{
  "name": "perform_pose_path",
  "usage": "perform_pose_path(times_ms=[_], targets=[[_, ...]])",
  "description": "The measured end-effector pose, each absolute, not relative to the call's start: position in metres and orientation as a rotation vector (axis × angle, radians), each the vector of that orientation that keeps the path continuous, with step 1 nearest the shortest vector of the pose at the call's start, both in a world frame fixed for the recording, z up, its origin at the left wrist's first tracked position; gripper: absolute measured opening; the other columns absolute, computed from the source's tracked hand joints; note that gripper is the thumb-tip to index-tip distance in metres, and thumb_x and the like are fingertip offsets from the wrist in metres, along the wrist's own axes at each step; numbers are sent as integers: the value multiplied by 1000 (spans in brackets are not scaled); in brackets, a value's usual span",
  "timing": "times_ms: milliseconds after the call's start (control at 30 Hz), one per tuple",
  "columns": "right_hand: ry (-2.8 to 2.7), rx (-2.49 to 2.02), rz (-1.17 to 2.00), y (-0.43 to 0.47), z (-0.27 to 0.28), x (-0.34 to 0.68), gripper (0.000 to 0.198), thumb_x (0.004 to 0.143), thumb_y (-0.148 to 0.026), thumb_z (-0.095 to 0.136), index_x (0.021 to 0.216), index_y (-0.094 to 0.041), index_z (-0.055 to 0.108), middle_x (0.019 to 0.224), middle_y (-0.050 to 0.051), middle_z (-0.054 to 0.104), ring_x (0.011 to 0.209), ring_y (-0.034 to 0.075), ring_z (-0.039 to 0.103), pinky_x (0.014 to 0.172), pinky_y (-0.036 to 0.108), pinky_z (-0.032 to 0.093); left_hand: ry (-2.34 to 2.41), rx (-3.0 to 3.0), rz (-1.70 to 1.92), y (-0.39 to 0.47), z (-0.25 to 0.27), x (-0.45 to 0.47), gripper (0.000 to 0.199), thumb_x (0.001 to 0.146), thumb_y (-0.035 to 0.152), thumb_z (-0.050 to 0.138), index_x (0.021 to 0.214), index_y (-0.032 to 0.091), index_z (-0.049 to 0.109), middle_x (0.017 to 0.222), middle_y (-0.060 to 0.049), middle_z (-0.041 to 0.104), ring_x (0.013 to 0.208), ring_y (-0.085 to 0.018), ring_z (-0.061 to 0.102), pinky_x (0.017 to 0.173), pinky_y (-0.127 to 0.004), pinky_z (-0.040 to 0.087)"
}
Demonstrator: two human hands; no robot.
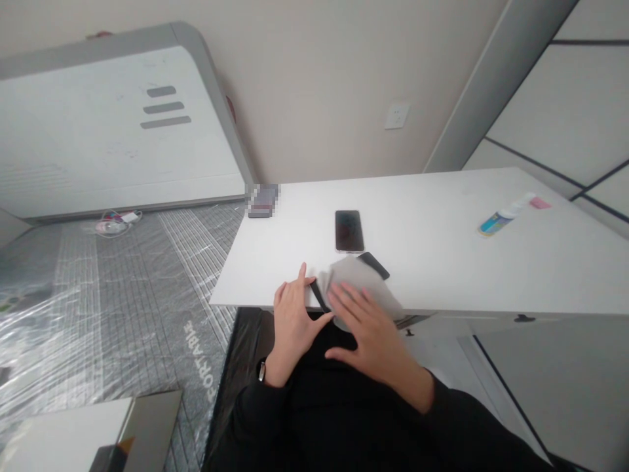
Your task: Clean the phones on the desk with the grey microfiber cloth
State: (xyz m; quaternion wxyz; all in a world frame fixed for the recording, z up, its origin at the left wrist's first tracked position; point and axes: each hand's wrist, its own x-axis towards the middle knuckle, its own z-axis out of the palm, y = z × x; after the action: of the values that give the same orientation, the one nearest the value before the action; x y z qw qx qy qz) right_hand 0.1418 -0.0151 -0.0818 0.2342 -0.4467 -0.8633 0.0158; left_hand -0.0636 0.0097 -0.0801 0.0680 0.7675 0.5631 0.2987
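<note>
Grey cloth [361,283] at bench [442,249] near edge, lower centre of frame; soft, light, likely best pinched at a corner. Right hand [376,334] flat on it, fingers spread; left hand [293,321] open beside, touching a black strip [318,295].

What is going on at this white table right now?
A person presses both hands on a grey cloth at the near edge of the white table. The left hand holds down a dark flat device beneath it; the right hand lies flat on the cloth. A phone lies just beyond, a spray bottle far right.
</note>
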Motion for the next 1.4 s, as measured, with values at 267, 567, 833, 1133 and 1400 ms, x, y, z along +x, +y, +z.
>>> perform_pose_path(times_ms=[267, 567, 833, 1133, 1400], targets=[[-2240, -1464, -35, -6, -80, 164, 81, 99, -70, 35, 160, -16, 33, 157, 17, 46, 146, 37, 42, 117, 65, 33, 1699, 2306, 949, 10, -80, -62, 112, 77, 52, 82, 160, 23, 13, 129, -11, 70, 122, -33, 64, 113, -53, 35], [-2339, -1292, 112, 3, -79, 141, 83, 98, -73, 31, 157, -15, 38, 157, 14, 48, 147, 32, 43, 119, 58, 35, 1682, 2330, 926, 11, -81, -65, 107, 83, 48, 78, 161, 20, 11, 134, -15, 67, 123, -33, 63, 112, -53, 37], [-2400, -1141, 172, -2, -75, 115, 102, 86, -87, 33, 151, -9, 48, 156, 16, 48, 147, 33, 41, 122, 54, 33, 1689, 2324, 907, 11, -82, -67, 101, 84, 35, 75, 161, 22, 10, 128, -11, 69, 116, -31, 66, 110, -51, 39], [-2288, -1355, 55, 3, -74, 119, 108, 86, -88, 31, 150, -3, 47, 158, 21, 44, 148, 37, 39, 121, 58, 34, 1653, 2337, 916, 12, -82, -68, 97, 86, 35, 73, 161, 22, 11, 128, -12, 68, 116, -32, 65, 107, -50, 42], [-2206, -1507, -6, 14, -77, 149, 94, 97, -77, 19, 150, -6, 47, 154, 20, 50, 143, 35, 46, 117, 57, 38, 1584, 2352, 966, 12, -81, -70, 114, 79, 44, 83, 161, 24, 7, 128, -11, 69, 114, -32, 66, 105, -51, 44]])
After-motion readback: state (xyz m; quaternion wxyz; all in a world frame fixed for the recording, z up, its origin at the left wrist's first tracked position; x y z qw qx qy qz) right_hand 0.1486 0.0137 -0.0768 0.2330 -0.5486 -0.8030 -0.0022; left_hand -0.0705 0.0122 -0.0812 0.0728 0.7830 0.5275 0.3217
